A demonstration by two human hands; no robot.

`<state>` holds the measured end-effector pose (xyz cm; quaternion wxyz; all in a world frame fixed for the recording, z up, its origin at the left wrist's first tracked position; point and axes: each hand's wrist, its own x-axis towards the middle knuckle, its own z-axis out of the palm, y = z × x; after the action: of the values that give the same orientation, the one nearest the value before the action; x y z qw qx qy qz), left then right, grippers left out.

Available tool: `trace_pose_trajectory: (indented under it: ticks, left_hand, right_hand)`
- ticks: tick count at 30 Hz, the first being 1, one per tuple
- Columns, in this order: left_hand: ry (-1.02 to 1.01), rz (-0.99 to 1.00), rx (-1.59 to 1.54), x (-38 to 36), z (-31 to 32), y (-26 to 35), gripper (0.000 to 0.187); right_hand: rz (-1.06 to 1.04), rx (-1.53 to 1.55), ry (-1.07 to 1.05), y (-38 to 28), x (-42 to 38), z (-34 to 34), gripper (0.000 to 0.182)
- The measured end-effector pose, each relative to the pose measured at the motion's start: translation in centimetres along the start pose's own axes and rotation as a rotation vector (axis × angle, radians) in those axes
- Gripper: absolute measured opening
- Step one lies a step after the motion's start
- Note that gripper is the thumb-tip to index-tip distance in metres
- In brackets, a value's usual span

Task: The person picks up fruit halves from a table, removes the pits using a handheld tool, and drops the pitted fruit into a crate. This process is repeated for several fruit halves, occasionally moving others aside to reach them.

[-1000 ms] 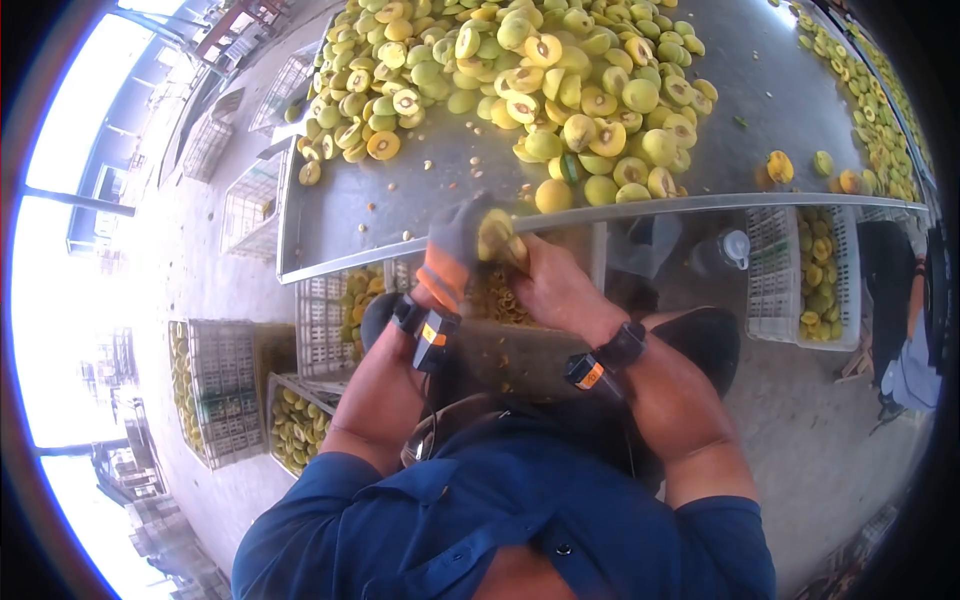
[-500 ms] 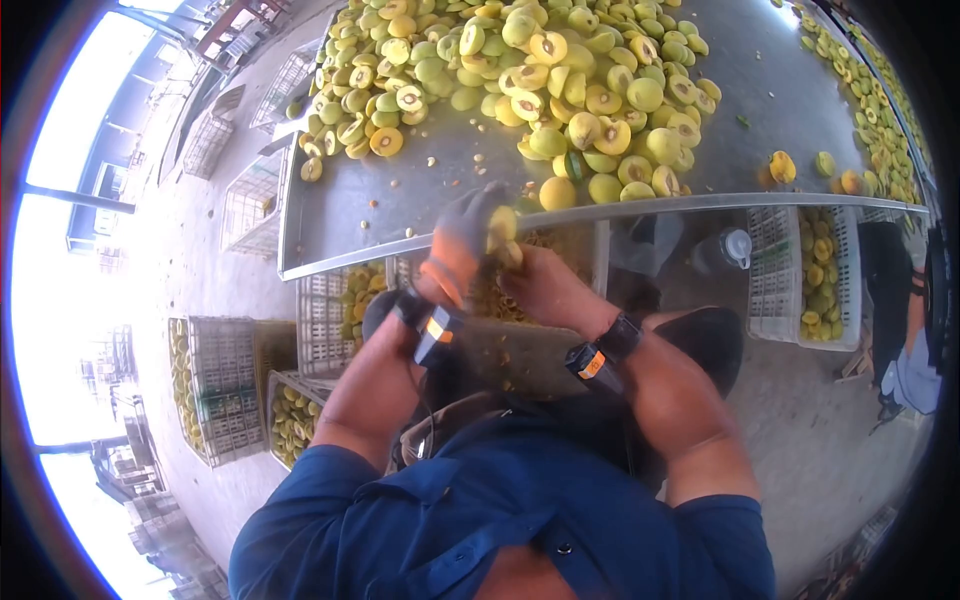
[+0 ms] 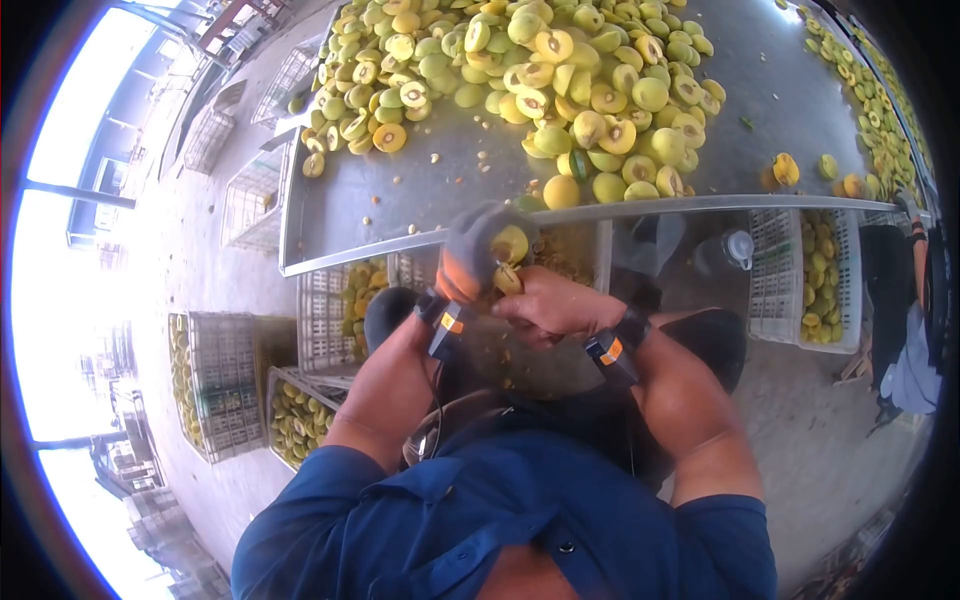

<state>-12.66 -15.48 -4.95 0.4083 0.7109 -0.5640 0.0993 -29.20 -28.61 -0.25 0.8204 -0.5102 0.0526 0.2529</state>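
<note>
My left hand [image 3: 468,248], in a grey and orange glove, is closed around a yellow-green peach half [image 3: 512,243] near the table's front edge. A second cut peach piece [image 3: 508,279] shows just below, between the glove and my bare right hand [image 3: 562,303]. The fingers of my right hand are curled into a grip close to that piece; what they hold, if anything, is hidden. Beyond both hands, a large heap of whole and halved peaches [image 3: 590,130] lies on the metal table [image 3: 420,200], with loose pits scattered in front.
Under the table edge stand plastic crates of fruit, one at right [image 3: 775,280] and others at left [image 3: 225,375]. A lidded clear container [image 3: 738,248] sits beneath the table. More fruit [image 3: 880,130] lies at far right, near another person's arm [image 3: 917,250].
Both hands have drawn slightly down toward my body with the fruit. The two pieces have come further apart, and my right hand has turned, with its fingers curled lower.
</note>
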Motion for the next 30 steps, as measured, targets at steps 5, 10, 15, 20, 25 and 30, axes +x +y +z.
trace_pose_trajectory:
  ticks: [5, 10, 15, 20, 25, 30]
  left_hand:
    - [0.037, -0.374, -0.042, -0.7, -3.4, -0.6, 0.03]
    - [0.058, -0.267, 0.388, -3.3, -11.8, -0.8, 0.029]
    - [0.128, -0.977, 0.712, -6.0, -19.6, -3.7, 0.02]
    - [0.136, -0.462, 0.289, 3.0, -9.5, -2.8, 0.042]
    - [-0.255, -0.128, 0.291, 12.5, 4.5, -1.1, 0.052]
    - [-0.274, -0.292, -0.011, 12.7, 6.7, -6.4, 0.053]
  right_hand:
    - [0.038, -0.145, 0.127, -0.9, -0.9, 0.4, 0.018]
    - [0.081, -0.335, 0.148, 1.4, 0.0, 0.0, 0.02]
    - [-0.235, -0.582, 0.323, 1.8, -0.8, 0.4, 0.031]
    - [-0.298, -0.526, 0.429, 0.3, -0.2, 0.4, 0.031]
    - [-0.417, -0.437, 0.698, -1.6, -1.2, -0.6, 0.027]
    - [-0.443, -0.49, 0.826, -2.2, -1.8, -3.4, 0.028]
